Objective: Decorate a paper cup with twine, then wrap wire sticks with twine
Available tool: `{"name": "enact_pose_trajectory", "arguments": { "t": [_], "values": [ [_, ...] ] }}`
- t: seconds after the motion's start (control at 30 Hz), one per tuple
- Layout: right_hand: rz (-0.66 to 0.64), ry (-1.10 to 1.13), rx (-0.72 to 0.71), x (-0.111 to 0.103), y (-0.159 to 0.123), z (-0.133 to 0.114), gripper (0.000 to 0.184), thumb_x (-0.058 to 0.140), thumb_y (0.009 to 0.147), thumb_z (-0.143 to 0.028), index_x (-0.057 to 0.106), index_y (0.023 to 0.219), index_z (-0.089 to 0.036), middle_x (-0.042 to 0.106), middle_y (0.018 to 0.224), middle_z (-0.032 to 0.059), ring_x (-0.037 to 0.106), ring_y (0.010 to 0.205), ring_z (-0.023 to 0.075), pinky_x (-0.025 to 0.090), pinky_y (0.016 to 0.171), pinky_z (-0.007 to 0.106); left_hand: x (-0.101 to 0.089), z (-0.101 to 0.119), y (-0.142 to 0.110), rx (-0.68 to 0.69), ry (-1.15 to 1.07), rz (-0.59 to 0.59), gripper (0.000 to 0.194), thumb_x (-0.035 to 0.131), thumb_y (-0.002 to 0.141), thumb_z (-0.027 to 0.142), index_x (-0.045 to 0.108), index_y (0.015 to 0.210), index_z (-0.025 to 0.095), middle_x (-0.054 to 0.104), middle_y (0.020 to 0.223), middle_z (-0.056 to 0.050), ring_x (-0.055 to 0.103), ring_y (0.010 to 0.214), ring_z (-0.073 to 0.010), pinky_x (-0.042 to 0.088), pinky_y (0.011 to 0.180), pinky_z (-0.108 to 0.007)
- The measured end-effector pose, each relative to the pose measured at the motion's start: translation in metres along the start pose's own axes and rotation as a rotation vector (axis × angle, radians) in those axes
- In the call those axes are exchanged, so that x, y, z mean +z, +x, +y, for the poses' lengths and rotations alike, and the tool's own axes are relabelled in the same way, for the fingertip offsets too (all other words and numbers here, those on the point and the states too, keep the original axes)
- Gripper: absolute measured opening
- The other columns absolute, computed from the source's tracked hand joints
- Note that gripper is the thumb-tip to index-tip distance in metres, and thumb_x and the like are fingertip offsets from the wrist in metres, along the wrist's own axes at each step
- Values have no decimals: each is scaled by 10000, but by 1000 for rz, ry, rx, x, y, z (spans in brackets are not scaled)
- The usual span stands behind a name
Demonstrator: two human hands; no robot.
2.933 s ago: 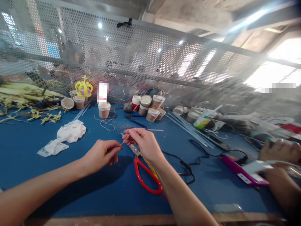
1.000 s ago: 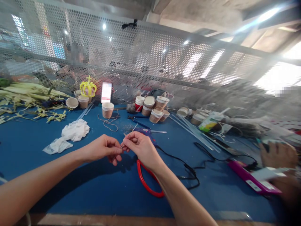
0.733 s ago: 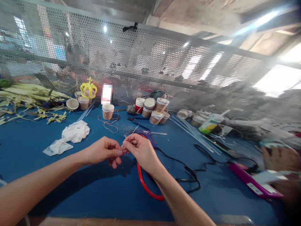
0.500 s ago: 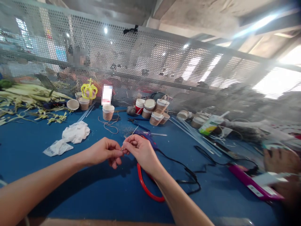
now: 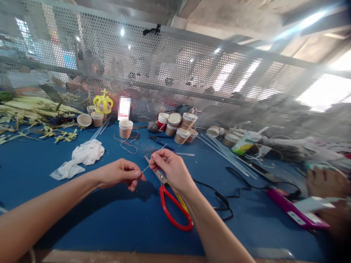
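A thin, twisted strand of wire or cord (image 5: pixel 146 168) runs slantwise between my two hands above the blue table. My left hand (image 5: pixel 122 174) pinches its lower end between thumb and forefinger, the other fingers curled. Higher up, my right hand (image 5: pixel 171 168) grips the same strand, whose tip sticks out past the fingers. Beneath my right hand and forearm lie red-handled scissors (image 5: pixel 175 221), their blades pointing away from me and partly covered. A bit of yellow handle (image 5: pixel 181 202) shows beside them, mostly hidden by my wrist.
Crumpled white plastic (image 5: pixel 87 151) lies left. Several paper cups (image 5: pixel 182 135), a phone (image 5: pixel 124 108) and a yellow crown shape (image 5: pixel 103 102) stand along the mesh screen (image 5: pixel 170 69). Pale stalks (image 5: pixel 35 106) fill the far left. A black cable (image 5: pixel 219 199), purple device (image 5: pixel 296 210) and another person's hand (image 5: pixel 326 182) are right.
My right hand has moved right and slightly up, away from my left, baring more of the strand between them. More of the scissors now shows.
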State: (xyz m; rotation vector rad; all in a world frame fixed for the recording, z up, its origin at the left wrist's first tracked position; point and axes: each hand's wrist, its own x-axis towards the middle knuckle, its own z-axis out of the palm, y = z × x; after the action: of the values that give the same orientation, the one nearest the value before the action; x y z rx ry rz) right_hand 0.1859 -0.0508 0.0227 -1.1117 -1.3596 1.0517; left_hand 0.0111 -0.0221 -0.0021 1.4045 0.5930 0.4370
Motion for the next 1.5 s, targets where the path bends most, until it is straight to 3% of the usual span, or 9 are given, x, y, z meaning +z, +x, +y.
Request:
{"name": "enact_pose_trajectory", "arguments": {
  "t": [0.33,0.57,0.67,0.73,0.87,1.0,1.23,1.5],
  "values": [
    [7,-6,-21,2,-2,2,177,583,728,-313,525,649,-166,599,589,-8,547,522,93,437,534,240,5,4,-4,21,27,-18,264,556,745,379,577,757,116,515,528,35,459,483,-68,350,509,-207],
    [-62,16,7,5,-4,3,174,601,712,-312,528,642,-170,597,578,-15,550,514,92,438,529,237,5,6,-3,40,49,-39,302,542,745,414,577,838,129,591,660,-8,531,581,-95,377,566,-224],
    [-113,3,-6,6,-4,5,162,615,702,-305,550,644,-168,597,593,-14,553,539,91,442,546,235,5,3,-1,65,75,52,331,526,740,452,572,739,124,539,547,21,474,497,-74,345,519,-208],
    [-78,0,-18,6,-4,5,141,621,697,-292,569,662,-165,596,595,-15,548,544,88,441,545,228,5,1,0,74,112,110,330,531,736,449,565,693,124,491,485,43,429,456,-62,319,493,-198],
    [10,25,-6,5,-2,4,141,607,709,-284,583,649,-159,604,592,-4,543,525,87,440,522,225,6,0,1,83,148,131,307,533,739,430,556,710,125,497,502,42,437,464,-62,321,492,-193],
    [-7,43,8,9,-3,4,132,618,697,-266,586,624,-161,601,561,-12,540,501,84,435,510,222,12,1,1,126,159,175,284,529,735,426,501,730,143,515,523,40,472,465,-75,368,494,-203],
    [21,113,47,13,-3,11,137,642,676,-259,569,634,-151,627,569,-5,559,514,83,443,511,207,19,2,-4,215,592,397,275,418,808,391,527,719,154,539,524,24,459,453,-75,351,455,-182],
    [39,91,31,14,-3,14,138,629,692,-272,591,670,-141,646,612,15,589,555,94,458,534,209,17,5,-5,187,562,388,231,417,807,354,526,755,157,536,518,32,476,437,-80,362,435,-178]
  ]
}}
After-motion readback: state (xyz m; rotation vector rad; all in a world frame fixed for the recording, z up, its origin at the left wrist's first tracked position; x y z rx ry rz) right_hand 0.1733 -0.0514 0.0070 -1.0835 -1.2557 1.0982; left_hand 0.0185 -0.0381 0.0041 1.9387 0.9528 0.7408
